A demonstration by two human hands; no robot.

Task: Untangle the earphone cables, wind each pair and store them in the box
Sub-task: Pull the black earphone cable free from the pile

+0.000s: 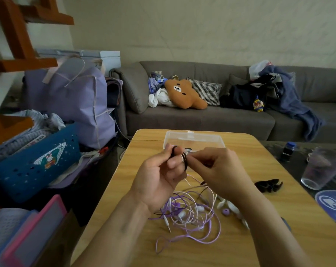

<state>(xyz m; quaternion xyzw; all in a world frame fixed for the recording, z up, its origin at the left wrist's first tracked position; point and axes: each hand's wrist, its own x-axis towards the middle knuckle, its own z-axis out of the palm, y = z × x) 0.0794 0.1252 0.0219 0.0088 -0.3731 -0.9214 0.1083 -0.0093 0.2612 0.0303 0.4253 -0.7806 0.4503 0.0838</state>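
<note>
Both hands are raised over the counter (240, 237), winding a dark cable (184, 159) into a small coil. The left hand (159, 174) has its grip closed narrowly on the loops, which sit around its fingertips; the right hand (215, 168) pinches the free end tight and feeds it round.

To do this well, I would keep the loops even and stacked flat against the left fingers, with light tension from the right hand so none slips off. The last stretch is probably best tucked or wrapped across the coil so it holds its shape once let go.

The clear box (194, 140) lies open on the counter just beyond the hands, near enough to drop the coil straight in. What it already holds is hard to tell.

Below the wrists, the purple and white earphones (190, 214) lie on the counter in a loose knot. The dark cable may trail into that knot, so pull gently in case it drags the tangle tighter
</note>
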